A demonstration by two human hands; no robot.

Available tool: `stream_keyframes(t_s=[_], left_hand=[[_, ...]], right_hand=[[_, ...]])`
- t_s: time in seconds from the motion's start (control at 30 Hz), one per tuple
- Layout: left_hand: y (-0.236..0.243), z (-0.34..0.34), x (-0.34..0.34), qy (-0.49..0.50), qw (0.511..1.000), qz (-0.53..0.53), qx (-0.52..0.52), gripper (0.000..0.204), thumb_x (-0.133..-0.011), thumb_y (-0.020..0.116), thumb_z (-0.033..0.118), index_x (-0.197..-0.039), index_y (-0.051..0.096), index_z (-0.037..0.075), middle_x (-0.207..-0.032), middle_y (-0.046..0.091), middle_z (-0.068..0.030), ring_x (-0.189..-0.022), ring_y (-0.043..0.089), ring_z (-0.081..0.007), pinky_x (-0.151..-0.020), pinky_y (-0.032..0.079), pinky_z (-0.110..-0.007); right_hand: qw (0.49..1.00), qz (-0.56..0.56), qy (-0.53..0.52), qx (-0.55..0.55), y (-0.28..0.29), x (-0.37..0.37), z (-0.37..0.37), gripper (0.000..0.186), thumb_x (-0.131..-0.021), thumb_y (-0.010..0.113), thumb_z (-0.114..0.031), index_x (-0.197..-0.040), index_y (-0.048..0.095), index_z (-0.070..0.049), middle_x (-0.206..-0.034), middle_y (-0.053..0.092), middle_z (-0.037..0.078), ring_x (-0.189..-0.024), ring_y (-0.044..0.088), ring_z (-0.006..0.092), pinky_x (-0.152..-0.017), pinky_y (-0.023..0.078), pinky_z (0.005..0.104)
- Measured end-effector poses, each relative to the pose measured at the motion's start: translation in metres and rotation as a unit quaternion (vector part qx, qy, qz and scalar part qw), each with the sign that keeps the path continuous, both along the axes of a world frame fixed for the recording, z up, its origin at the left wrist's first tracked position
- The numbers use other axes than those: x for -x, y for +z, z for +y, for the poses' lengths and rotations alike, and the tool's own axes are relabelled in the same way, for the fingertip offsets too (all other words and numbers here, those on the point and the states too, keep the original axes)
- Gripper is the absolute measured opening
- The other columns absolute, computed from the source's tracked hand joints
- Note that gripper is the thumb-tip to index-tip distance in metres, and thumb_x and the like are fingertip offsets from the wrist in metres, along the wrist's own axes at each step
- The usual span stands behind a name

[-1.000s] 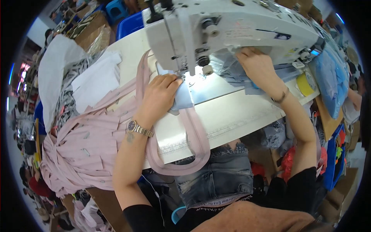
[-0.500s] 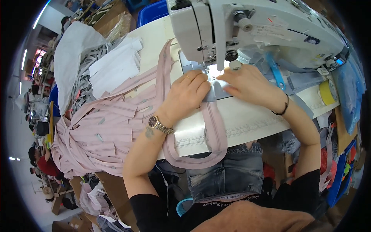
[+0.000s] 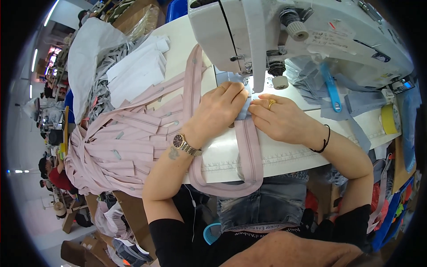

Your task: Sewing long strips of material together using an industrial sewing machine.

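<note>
Under the head of the sewing machine, at about twelve o'clock from my chest, both my hands meet on a small piece of pale blue cloth. My left hand lies over it from the nine o'clock side, fingers bent down and close together, pressing the cloth flat against the white table. My right hand comes in from three o'clock, its fingertips touching the same blue piece, fingers narrow and pinched onto its edge; a gold ring shows on one of them. The two hands touch each other over the cloth, just below the machine's needle area, though I cannot tell exactly where the needle sits.

A long pink zipper tape runs out from under my hands toward six o'clock, hangs over the table edge in a loop above my jeans, and climbs back up beside my left wrist. A wristwatch sits on that wrist, and a thin black band circles my right one.

At nine o'clock from my left hand lies a big heap of pink zipper tapes, with a stack of white cloth pieces beyond it at ten o'clock. At two o'clock from my right hand, grey-blue cloth pieces and a blue tool lie under the machine arm, and a yellow roll of tape sits near the table's far right edge.
</note>
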State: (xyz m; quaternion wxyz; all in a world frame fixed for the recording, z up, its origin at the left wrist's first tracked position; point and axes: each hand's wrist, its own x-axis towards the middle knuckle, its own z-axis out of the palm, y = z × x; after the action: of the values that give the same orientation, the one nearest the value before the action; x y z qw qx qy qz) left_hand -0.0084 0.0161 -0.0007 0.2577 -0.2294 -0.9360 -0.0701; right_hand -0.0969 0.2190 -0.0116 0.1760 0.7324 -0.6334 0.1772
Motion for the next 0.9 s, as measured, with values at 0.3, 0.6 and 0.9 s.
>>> stream_keyframes(t_s=[0.3, 0.6, 0.9], left_hand=[[0.003, 0.002, -0.001, 0.002, 1.0, -0.004, -0.022, 0.023, -0.074, 0.066, 0.005, -0.096, 0.065, -0.001, -0.096, 0.064, -0.0093, -0.088, 0.064, -0.024, -0.067, 0.055, -0.032], [0.01, 0.002, -0.004, 0.008, 0.999, -0.017, -0.041, 0.023, -0.076, 0.073, 0.011, -0.093, 0.065, -0.001, -0.095, 0.065, -0.0095, -0.087, 0.064, -0.0246, -0.073, 0.055, -0.033], [0.0, -0.007, 0.009, 0.034, 0.998, -0.007, -0.061, 0.027, -0.08, 0.072, 0.012, -0.103, 0.067, -0.001, -0.106, 0.067, -0.0117, -0.102, 0.063, -0.0267, -0.087, 0.053, -0.036]], right_hand=[[0.999, -0.03, 0.021, 0.006, 0.007, -0.007, 0.002, 0.019, -0.075, 0.064, -0.008, -0.092, 0.065, 0.0, -0.105, 0.064, 0.011, -0.097, 0.065, 0.0227, -0.092, 0.055, 0.0391], [0.999, -0.027, 0.029, 0.0, 0.009, -0.011, 0.002, 0.024, -0.075, 0.066, -0.007, -0.098, 0.067, 0.001, -0.109, 0.063, 0.012, -0.106, 0.063, 0.0259, -0.092, 0.055, 0.0395], [0.995, -0.095, -0.031, 0.002, 0.005, -0.002, -0.002, 0.023, -0.077, 0.067, -0.007, -0.098, 0.067, 0.0, -0.111, 0.063, 0.011, -0.102, 0.064, 0.0246, -0.085, 0.054, 0.0357]])
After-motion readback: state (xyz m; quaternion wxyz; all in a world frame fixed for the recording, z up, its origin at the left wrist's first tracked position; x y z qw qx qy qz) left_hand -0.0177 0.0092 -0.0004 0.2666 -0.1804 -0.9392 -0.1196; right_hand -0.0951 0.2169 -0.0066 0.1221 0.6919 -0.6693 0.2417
